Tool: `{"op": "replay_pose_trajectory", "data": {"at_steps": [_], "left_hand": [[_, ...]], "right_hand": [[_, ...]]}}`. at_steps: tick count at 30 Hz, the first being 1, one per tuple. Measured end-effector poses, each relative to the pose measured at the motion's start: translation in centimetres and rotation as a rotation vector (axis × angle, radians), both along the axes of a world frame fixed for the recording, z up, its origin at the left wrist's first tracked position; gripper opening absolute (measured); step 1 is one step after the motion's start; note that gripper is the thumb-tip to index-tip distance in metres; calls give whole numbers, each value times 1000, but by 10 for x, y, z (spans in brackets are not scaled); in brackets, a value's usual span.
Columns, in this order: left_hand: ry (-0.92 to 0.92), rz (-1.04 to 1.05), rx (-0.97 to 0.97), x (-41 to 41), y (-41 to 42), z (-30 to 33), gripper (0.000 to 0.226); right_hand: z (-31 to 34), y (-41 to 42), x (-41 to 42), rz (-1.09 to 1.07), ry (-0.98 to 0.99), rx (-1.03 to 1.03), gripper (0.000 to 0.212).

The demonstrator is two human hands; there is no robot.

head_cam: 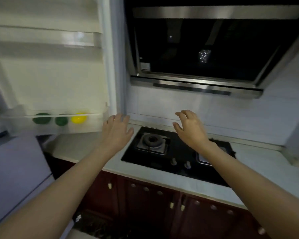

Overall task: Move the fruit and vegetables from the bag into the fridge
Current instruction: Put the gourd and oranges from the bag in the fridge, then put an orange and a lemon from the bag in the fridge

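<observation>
The fridge door [59, 80] stands open at the left. Its lower clear shelf [95, 118] holds two green vegetables [41, 118] [61, 120] and a yellow fruit [78, 118]. My left hand [116, 131] hovers just right of that shelf, fingers spread, holding nothing. My right hand [191, 128] is raised over the gas hob [173, 152], fingers apart and empty. No bag can be seen.
A black range hood [205, 49] hangs above the hob. The pale worktop [259, 168] runs to the right, with dark red cabinet doors [145, 200] below. A white appliance top [16, 166] sits at the lower left. An upper door shelf [47, 37] is higher up.
</observation>
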State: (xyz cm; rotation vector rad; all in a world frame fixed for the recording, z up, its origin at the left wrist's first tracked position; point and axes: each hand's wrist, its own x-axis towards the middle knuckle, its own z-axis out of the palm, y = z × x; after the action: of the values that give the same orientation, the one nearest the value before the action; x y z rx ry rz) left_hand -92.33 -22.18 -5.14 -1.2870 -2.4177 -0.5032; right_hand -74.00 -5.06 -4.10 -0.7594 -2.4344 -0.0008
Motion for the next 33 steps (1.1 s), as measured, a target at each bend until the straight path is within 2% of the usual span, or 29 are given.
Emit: {"op": "replay_pose_trajectory", "data": {"at_steps": [17, 26, 33], "left_hand": [[-33, -685, -43, 278, 208, -27, 47], [-18, -1002, -65, 394, 331, -33, 48], [10, -1229, -65, 482, 415, -41, 46]], "right_hand": [[-47, 64, 322, -603, 7, -119, 43], [-45, 101, 437, -938, -18, -120, 42], [-58, 142, 489, -1134, -3, -126, 44]]}}
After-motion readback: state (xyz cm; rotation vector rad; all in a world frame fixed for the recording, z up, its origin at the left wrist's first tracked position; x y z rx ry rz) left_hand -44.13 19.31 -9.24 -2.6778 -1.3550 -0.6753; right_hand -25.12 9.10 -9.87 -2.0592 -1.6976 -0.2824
